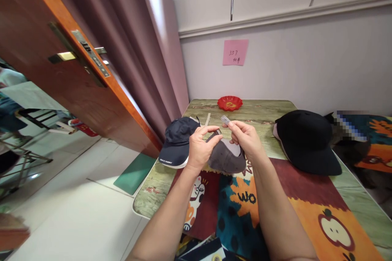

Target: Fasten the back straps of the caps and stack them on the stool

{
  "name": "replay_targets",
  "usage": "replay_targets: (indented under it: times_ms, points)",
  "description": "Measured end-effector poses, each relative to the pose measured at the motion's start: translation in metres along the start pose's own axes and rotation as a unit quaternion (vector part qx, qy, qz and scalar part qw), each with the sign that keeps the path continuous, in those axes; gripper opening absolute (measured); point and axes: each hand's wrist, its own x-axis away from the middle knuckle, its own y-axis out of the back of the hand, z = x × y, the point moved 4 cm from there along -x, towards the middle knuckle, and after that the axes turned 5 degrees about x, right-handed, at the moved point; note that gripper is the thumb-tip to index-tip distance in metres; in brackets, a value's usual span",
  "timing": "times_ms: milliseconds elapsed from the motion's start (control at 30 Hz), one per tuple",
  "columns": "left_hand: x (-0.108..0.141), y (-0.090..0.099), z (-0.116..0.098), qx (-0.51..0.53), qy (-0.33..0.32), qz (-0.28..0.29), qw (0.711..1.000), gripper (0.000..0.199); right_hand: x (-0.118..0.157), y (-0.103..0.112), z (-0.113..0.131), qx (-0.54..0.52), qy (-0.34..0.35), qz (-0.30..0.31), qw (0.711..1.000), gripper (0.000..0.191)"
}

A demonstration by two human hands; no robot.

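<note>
A grey baseball cap [225, 159] lies below and between my hands, its inside partly showing. My left hand [199, 147] pinches a small dark shiny piece [218, 132] above the cap; it resembles a strap buckle, but I cannot make out its kind. My right hand [246, 138] is closed, thumb against fingers, on a small pale grey strip [225, 120]. Whether either piece joins the cap is hidden. Just left of my left hand sits a navy cap [179, 134] with white lettering on its brim. A black cap [303, 138] rests farther right.
The wood-patterned table [153, 189] carries a colourful printed cloth [312, 187]. A red scalloped dish [229, 103] stands at the back near the wall. A pink note [235, 52] is stuck above it. Left are a curtain [122, 28] and an open door [39, 12].
</note>
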Motion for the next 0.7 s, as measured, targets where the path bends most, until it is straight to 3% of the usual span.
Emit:
replay_targets:
  times_ms: [100,200,533,700]
  points:
    - [0.001,-0.002,0.011,0.131,0.101,-0.007,0.986,0.025,0.001,0.004,0.003,0.013,0.001,0.013,1.0,0.035]
    - [0.002,-0.006,0.014,0.213,0.158,-0.023,0.964,0.029,0.002,0.001,0.002,0.028,-0.011,0.052,0.998,0.032]
    - [0.006,-0.012,0.015,0.303,0.2,-0.061,0.93,0.033,0.001,-0.009,-0.003,-0.008,-0.038,0.032,0.999,0.038]
    - [0.007,-0.015,0.016,0.326,0.206,-0.062,0.921,0.034,0.003,-0.012,-0.004,-0.013,-0.06,0.066,0.996,0.034]
